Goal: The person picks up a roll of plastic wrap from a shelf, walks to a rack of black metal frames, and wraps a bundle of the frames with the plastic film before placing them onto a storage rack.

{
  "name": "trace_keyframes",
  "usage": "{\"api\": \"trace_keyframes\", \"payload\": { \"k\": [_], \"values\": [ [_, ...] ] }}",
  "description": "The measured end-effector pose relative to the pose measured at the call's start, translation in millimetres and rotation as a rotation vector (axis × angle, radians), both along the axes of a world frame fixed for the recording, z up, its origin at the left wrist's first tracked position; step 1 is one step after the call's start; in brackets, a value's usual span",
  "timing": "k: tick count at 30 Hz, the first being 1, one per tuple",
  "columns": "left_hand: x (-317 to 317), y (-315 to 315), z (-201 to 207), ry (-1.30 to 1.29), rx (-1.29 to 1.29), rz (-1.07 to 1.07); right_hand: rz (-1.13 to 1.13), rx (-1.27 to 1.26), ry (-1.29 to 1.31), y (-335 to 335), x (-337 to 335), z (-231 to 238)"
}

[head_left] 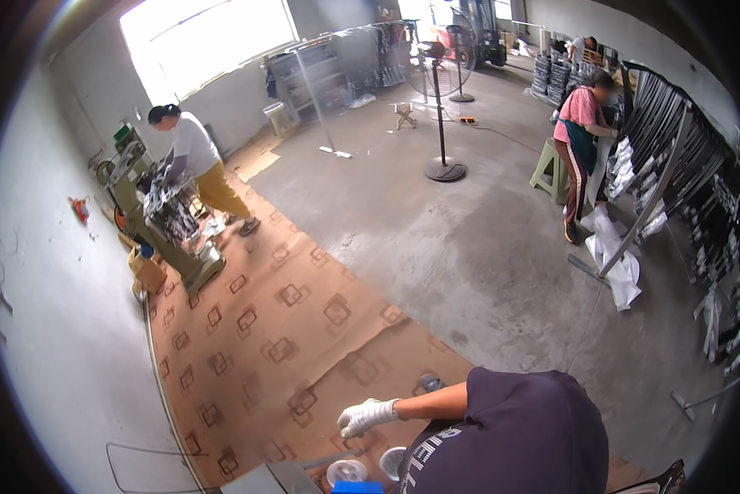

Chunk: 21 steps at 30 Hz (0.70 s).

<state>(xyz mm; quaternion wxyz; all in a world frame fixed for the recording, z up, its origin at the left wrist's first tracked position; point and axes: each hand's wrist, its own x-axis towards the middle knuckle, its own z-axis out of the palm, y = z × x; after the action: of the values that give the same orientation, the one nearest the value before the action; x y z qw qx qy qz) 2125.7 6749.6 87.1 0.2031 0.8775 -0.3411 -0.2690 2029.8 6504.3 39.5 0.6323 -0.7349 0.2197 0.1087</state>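
My right hand [366,417], in a white knitted glove, reaches leftward from my dark short sleeve at the lower edge. Its fingers are curled in; whatever they may hold is too small or hidden to make out. Just below the hand are two round pale pieces, a white one [347,472] and one [393,463] partly covered by my shirt. A bright blue block [357,487] lies beside them, cut off by the lower edge. To their left is a grey metal surface [275,479]. My left hand does not show.
Brown patterned floor covering [287,300] borders the grey concrete floor [436,272]. At left, a person [195,148] works at a green machine [190,267]. At right, another [582,123] stands by a rack of black strips [674,140]. A standing fan [441,123] is mid-room.
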Motion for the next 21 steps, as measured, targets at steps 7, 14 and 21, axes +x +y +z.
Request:
{"api": "trace_keyframes", "payload": {
  "k": [7,14,21],
  "values": [
    [19,-121,11,-0.049,0.020,-0.043,-0.024,-0.059,-0.052,-139,-24,-1],
    [-27,-374,20,0.304,-0.073,-0.677,-0.120,-0.117,-0.112,-272,-55,33],
    [48,-517,-22,-0.301,-0.062,-0.704,-0.224,-0.049,-0.055,-378,-35,7]
  ]
}}
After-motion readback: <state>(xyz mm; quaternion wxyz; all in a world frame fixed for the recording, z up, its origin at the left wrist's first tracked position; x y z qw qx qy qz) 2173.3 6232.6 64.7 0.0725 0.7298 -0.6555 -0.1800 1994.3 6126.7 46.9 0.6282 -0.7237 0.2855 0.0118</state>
